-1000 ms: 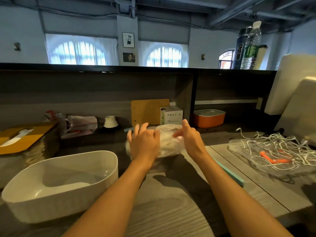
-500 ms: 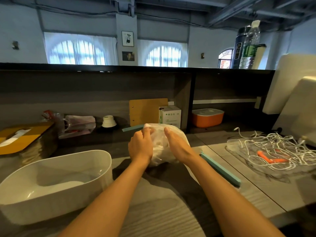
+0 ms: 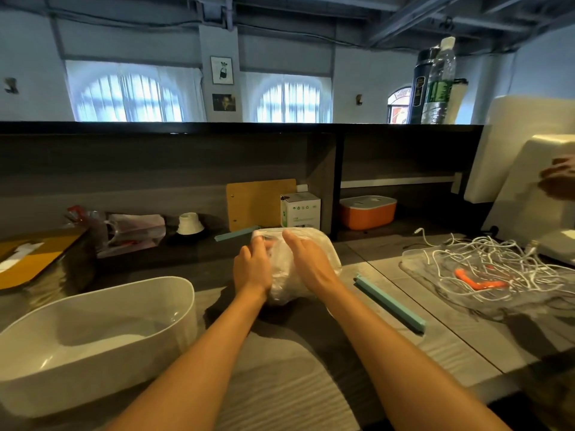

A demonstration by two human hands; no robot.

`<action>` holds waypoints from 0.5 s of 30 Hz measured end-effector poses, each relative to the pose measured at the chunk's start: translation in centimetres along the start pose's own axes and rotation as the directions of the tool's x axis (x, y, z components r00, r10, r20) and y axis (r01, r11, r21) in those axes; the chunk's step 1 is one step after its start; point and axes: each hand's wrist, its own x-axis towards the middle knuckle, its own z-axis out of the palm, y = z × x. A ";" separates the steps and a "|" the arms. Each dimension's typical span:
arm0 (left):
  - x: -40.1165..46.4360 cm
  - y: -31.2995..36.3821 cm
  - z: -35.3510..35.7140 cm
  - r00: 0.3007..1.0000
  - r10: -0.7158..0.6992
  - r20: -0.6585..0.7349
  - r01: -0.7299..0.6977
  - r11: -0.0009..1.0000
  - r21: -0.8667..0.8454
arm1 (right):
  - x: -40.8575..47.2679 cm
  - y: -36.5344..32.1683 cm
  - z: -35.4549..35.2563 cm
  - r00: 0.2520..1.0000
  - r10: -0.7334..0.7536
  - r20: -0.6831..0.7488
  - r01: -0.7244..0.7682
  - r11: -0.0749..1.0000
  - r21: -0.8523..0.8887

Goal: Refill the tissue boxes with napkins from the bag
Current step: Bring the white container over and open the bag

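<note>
- Both hands have closed in on the bag over the last second, going from fingers spread over its top to pressing its sides, and the bag now stands taller and nearer the person.
- Left hand grips the bag's left side, fingers curled into the plastic near the top.
- Right hand lies against the right side with fingers fairly straight, pressing the plastic; no clear pinch shows.
- Clear plastic bag of white napkins sits on the bench straight ahead of the person, apparently unopened or just being opened; no napkin is out yet.
- Open white tissue box waits just left of the forearms, a low white layer showing at its bottom, so by this view the refill has barely begun.
- Second box with a wooden lid stands at far left; whether it needs filling cannot be told.
- Orange box sits on the back shelf, lid on.
- Teal strip lies just right of the right forearm, another teal strip behind the bag.
- Tray of tangled white cables crowds the right side, so free room lies in the short stretch between bag and white box.
- Front edge of the bench runs below the elbows, well clear of the bag.
</note>
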 end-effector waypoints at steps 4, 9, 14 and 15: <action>-0.2 0.0 -0.2 1.000 0.008 0.021 -0.007 0.999 -0.041 | 0.4 0.2 0.8 0.999 0.005 -0.032 -0.011 0.985 -0.172; -0.3 -0.4 0.0 0.999 0.035 0.026 -0.033 0.997 -0.070 | 0.2 0.7 1.5 0.999 -0.006 -0.042 -0.001 0.987 -0.161; -0.6 -0.6 0.4 0.999 0.037 0.022 -0.035 0.997 -0.067 | 0.1 0.8 1.1 1.000 0.002 -0.018 -0.004 0.993 -0.119; -0.5 -0.6 0.3 1.000 0.022 0.019 -0.021 0.998 -0.064 | 0.0 0.9 1.1 1.000 0.001 -0.012 -0.002 0.991 -0.130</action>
